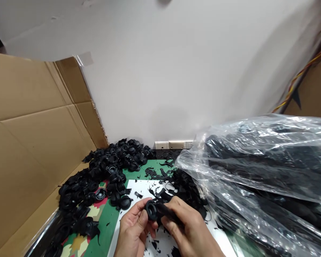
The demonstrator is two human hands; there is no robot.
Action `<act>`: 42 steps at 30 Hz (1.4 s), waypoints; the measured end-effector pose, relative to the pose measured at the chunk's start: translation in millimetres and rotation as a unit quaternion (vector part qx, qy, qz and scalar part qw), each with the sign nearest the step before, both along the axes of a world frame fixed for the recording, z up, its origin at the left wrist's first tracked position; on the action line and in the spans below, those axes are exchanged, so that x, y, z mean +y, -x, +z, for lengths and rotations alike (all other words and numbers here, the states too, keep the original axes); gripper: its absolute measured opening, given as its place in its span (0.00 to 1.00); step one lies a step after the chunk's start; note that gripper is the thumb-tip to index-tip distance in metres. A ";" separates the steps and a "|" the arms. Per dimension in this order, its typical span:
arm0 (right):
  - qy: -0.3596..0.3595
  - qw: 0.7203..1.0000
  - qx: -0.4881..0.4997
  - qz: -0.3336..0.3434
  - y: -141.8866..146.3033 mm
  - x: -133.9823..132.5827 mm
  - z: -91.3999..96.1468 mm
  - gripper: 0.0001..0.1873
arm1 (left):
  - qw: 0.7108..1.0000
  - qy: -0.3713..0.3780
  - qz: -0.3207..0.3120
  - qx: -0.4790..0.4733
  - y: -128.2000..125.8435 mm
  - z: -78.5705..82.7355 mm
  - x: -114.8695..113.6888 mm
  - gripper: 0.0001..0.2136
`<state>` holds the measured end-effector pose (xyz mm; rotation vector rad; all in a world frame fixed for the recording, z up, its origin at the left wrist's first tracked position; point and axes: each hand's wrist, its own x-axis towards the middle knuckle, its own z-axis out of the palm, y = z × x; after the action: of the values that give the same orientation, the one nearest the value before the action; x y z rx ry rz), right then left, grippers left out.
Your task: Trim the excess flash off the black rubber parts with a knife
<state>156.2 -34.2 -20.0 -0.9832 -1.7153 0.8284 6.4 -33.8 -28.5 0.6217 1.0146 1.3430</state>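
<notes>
Cap [151,210] pinched in left hand [135,225], above white sheet [143,185]; right hand [191,221] clenched around dark item [171,215], kind unclear. Crowding round: cap pile [107,167] leftward, scraps [187,189] and plastic bag [256,160] rightward, carton [29,142] far left. Two hands, one bag, one sheet, piled caps beyond counting. Held cap: black, round, hollow, ridged inside.

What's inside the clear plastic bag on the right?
Through the clear plastic bag, dark contents show as a bulky mass. Glare and folds blur their shapes; what lies deeper is covered.
</notes>
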 end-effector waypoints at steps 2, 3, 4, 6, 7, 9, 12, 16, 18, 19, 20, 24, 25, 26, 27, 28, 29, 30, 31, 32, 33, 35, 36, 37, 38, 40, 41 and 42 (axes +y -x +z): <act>-0.022 0.999 -0.034 -0.005 4.7 1.0 -8.0 0.13 | 1.000 0.004 0.004 0.006 -2.1 1.3 -0.4 0.20; -0.035 0.998 -0.043 -0.010 6.7 1.7 -12.2 0.13 | 1.000 0.005 0.003 0.009 -2.9 1.9 -0.5 0.20; -0.049 0.997 -0.049 -0.016 8.2 2.3 -15.9 0.13 | 1.000 0.006 0.002 0.012 -3.4 2.4 -0.6 0.20; -0.073 0.995 -0.067 -0.023 9.0 3.2 -20.2 0.13 | 1.000 0.006 0.002 0.020 -3.8 2.8 -0.3 0.20; -0.079 0.993 -0.087 -0.020 8.2 3.5 -20.2 0.12 | 1.000 0.007 0.003 0.024 -3.9 2.7 0.0 0.19; -0.080 0.986 -0.143 -0.002 5.0 3.8 -16.4 0.12 | 1.000 0.008 0.001 0.027 -4.0 1.6 0.6 0.18; -0.096 0.964 -0.247 0.011 1.7 3.7 -6.6 0.12 | 0.999 0.009 -0.008 0.044 -4.2 -1.7 0.7 0.17; -0.175 0.917 -0.358 -0.024 9.1 2.4 -3.3 0.10 | 0.994 -0.016 -0.018 0.103 -2.6 -7.4 -0.4 0.16; -0.206 0.903 -0.372 -0.060 15.1 1.7 -6.9 0.09 | 0.992 -0.022 -0.028 0.121 -1.0 -9.9 -0.7 0.16; -0.216 0.899 -0.373 -0.079 16.9 2.0 -9.0 0.09 | 0.991 -0.024 -0.031 0.127 -0.4 -10.8 -0.9 0.16; -0.224 0.896 -0.371 -0.097 17.4 2.8 -11.1 0.09 | 0.990 -0.025 -0.033 0.131 0.0 -11.3 -1.3 0.16; -0.193 0.905 -0.336 -0.176 2.7 13.4 -14.3 0.09 | 0.990 -0.015 -0.069 0.118 -1.5 -8.3 -4.5 0.19; -0.165 0.913 -0.312 -0.204 -3.6 16.8 -13.8 0.08 | 0.992 -0.008 -0.075 0.101 -2.4 -6.2 -5.4 0.19; -0.136 0.924 -0.278 -0.223 -9.9 19.9 -13.1 0.08 | 0.994 0.000 -0.075 0.080 -3.4 -3.7 -6.1 0.19; -0.107 0.936 -0.239 -0.235 -15.4 22.4 -12.2 0.08 | 0.995 0.005 -0.073 0.060 -4.2 -1.0 -6.5 0.19; -0.072 0.947 -0.201 -0.238 -19.6 24.0 -11.2 0.08 | 0.996 0.008 -0.072 0.042 -4.8 1.7 -6.5 0.18; -0.038 0.957 -0.168 -0.234 -22.4 24.8 -10.3 0.10 | 0.997 0.009 -0.074 0.027 -5.3 4.1 -6.3 0.17; -0.005 0.964 -0.141 -0.226 -23.8 24.6 -9.4 0.11 | 0.997 0.007 -0.076 0.014 -5.5 6.1 -5.8 0.17; 0.025 0.968 -0.123 -0.216 -23.8 23.8 -8.6 0.12 | 0.997 0.004 -0.077 0.002 -5.6 7.6 -5.2 0.17; 0.047 0.970 -0.112 -0.208 -22.9 22.4 -7.8 0.13 | 0.997 0.002 -0.078 -0.008 -5.6 8.5 -4.6 0.16; 0.059 0.972 -0.104 -0.203 -21.3 20.8 -7.1 0.13 | 0.997 0.000 -0.076 -0.016 -5.5 8.8 -4.1 0.16; 0.064 0.974 -0.100 -0.195 -17.6 17.5 -5.5 0.13 | 0.997 -0.002 -0.073 -0.028 -5.0 8.0 -3.3 0.15; 0.061 0.975 -0.102 -0.190 -16.1 16.1 -4.6 0.14 | 0.997 -0.001 -0.073 -0.032 -4.5 7.0 -3.0 0.15; 0.058 0.976 -0.104 -0.184 -14.9 14.9 -3.9 0.14 | 0.997 0.001 -0.074 -0.035 -3.9 5.9 -2.7 0.16; 0.055 0.977 -0.106 -0.178 -14.1 14.0 -3.4 0.14 | 0.996 0.002 -0.076 -0.037 -3.2 4.7 -2.4 0.16; 0.052 0.978 -0.111 -0.168 -13.7 13.1 -3.1 0.15 | 0.996 0.004 -0.084 -0.037 -1.6 2.7 -1.9 0.17; 0.051 0.978 -0.113 -0.167 -13.9 12.9 -3.5 0.15 | 0.995 0.004 -0.088 -0.036 -0.8 1.9 -1.6 0.17; 0.050 0.978 -0.114 -0.166 -14.3 12.9 -4.1 0.14 | 0.995 0.003 -0.092 -0.035 0.0 1.3 -1.3 0.16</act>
<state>170.5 -21.2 -24.2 -1.4344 -1.6451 0.6046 6.4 -35.2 -27.2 0.6443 0.8827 1.1916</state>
